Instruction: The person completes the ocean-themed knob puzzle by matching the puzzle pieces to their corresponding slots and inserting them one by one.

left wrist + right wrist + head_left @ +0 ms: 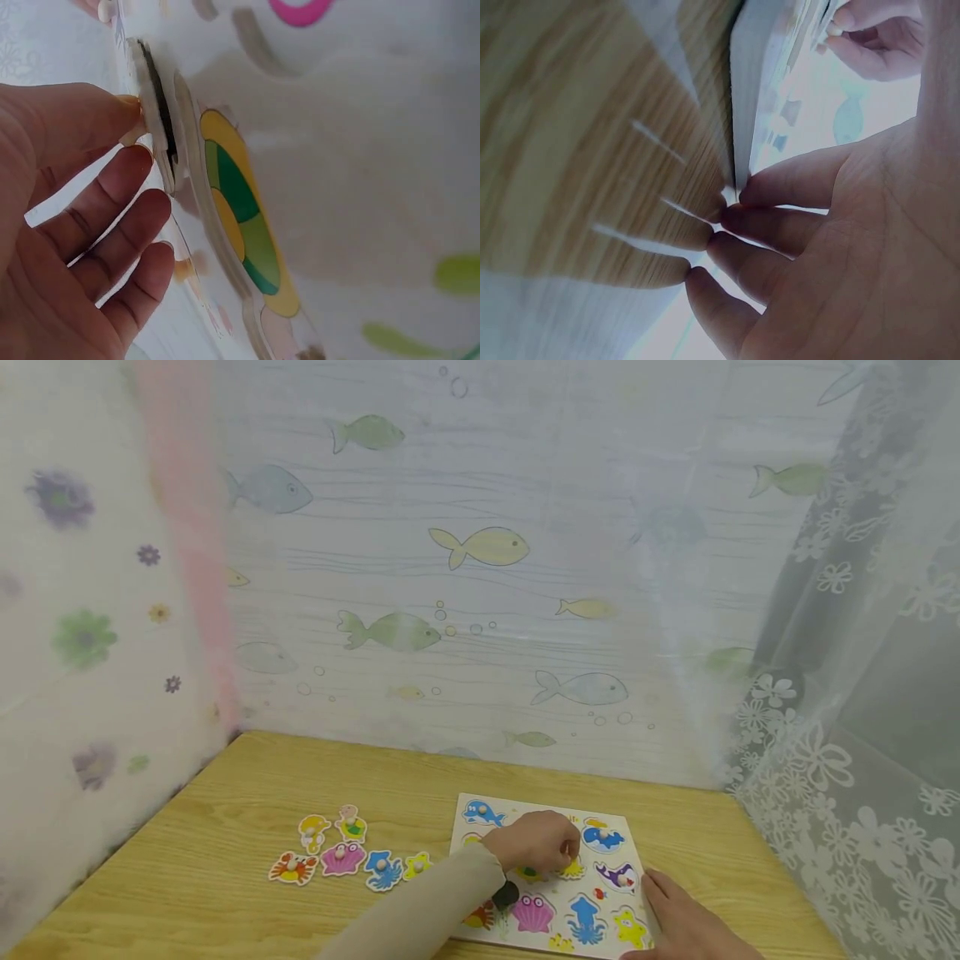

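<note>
My left hand (536,843) is over the middle of a white knob-puzzle board (558,897). In the left wrist view its thumb and forefinger pinch the small knob of a thin puzzle piece (157,112), seen edge-on close over the board, its picture hidden; the other fingers are loosely bent. A green and yellow turtle picture (240,202) shows in the recess beside it. My right hand (686,922) rests at the board's right side, its fingers (780,187) extended along the board edge and the wooden table.
Left of the board on the table (225,827) lie loose knobbed pieces: a crab (292,868), a pink shell (343,858), a squid (384,870), a star (417,865), a turtle (350,825) and a yellow seahorse-like one (312,833). Blue whale (602,837) and dolphin (480,812) pieces sit in the board.
</note>
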`<state>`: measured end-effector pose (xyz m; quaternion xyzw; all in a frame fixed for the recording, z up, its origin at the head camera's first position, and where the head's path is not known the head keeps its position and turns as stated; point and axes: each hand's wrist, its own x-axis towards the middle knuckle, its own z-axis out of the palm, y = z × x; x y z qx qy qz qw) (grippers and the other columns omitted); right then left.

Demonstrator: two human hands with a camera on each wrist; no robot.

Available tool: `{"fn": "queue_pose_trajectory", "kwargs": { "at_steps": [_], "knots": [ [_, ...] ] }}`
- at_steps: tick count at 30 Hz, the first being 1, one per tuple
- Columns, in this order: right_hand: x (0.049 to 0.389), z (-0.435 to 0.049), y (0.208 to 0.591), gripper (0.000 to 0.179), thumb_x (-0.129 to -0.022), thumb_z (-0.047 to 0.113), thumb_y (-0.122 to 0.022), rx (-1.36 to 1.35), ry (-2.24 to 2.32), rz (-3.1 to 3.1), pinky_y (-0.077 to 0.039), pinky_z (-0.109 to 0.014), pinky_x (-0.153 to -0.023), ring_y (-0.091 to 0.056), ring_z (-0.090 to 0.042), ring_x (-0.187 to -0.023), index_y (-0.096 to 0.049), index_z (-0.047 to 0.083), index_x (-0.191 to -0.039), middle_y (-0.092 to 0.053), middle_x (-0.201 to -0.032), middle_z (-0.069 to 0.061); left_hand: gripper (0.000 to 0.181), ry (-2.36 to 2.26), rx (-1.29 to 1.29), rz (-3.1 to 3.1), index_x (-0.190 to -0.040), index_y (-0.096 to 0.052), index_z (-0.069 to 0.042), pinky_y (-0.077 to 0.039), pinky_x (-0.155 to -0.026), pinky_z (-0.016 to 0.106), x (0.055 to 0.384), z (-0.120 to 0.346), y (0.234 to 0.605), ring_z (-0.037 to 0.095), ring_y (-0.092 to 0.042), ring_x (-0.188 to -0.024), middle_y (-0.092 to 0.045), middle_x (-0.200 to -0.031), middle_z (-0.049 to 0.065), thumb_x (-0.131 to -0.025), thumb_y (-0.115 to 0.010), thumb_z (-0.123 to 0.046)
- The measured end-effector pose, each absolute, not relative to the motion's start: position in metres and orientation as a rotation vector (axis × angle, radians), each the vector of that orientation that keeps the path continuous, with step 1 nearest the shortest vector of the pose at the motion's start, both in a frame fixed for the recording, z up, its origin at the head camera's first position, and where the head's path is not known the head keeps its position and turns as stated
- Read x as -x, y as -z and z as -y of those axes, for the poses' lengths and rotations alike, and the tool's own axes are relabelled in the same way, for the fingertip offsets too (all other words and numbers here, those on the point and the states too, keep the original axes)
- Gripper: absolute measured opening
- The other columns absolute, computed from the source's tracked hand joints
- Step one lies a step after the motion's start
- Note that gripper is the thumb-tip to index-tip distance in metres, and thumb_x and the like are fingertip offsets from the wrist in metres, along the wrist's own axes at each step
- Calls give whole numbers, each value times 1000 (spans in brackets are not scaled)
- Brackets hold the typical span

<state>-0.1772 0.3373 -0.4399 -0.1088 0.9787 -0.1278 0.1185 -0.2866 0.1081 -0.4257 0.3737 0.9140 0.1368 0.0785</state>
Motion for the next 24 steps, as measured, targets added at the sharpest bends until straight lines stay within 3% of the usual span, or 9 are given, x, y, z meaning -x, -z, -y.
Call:
{"fn": "queue_pose_trajectory", "kwargs": {
  "at_steps": [17,24],
  "knots": [
    [178,-337,440,110,-74,64,-68,283,343,-2850,-40,-56,-94,-35,-44,-130,-30,-13,-142,-28,-146,-28,7,-400,-1114,-2747,-84,-66,-25,-41,-63,21,285,-109,423,6,-49,-70,-53,-76,-12,-86,-70,-19],
    [178,-335,440,112,-72,66,-68,249,352,-2846,-40,-55,-93,-36,-43,-129,-29,-13,-142,-29,-146,-27,13,-379,-1131,-2751,-98,-69,-26,-43,-66,21,285,-105,421,5,-49,-73,-56,-84,-12,-85,-71,-24]
  ]
}}
